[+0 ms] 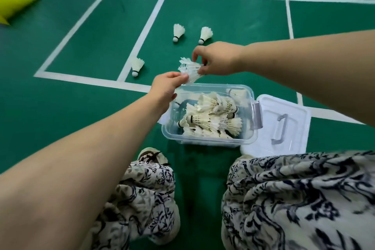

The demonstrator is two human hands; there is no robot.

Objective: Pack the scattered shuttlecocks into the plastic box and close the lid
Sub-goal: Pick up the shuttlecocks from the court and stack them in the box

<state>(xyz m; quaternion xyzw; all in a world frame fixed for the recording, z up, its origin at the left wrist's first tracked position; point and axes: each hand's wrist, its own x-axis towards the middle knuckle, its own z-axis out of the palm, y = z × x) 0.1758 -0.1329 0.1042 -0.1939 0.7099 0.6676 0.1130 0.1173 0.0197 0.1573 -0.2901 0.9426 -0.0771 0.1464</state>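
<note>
Since our left grip [165, 85] and right grip [218, 60] both pinch the shuttlecock [189, 69], it hangs between them, lying sideways just over the far rim of the box [213, 86]. The box sits below and nearer to us, so we think the drop must come back toward us. Three more shuttlecocks [178, 32] lie on the floor [223, 16] farther off.

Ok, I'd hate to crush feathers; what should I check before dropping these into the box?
1. Clear plastic box open: ok.
2. White plastic lid off, beside the box: ok.
3. Left hand and right hand both pinch the held white feather shuttlecocks: ok.
4. Held ones right over the opening: cannot tell.
5. Room in the box: ok, bare bottom shows.
6. Green floor cleared: not ok, three loose shuttlecocks lie there.
</note>
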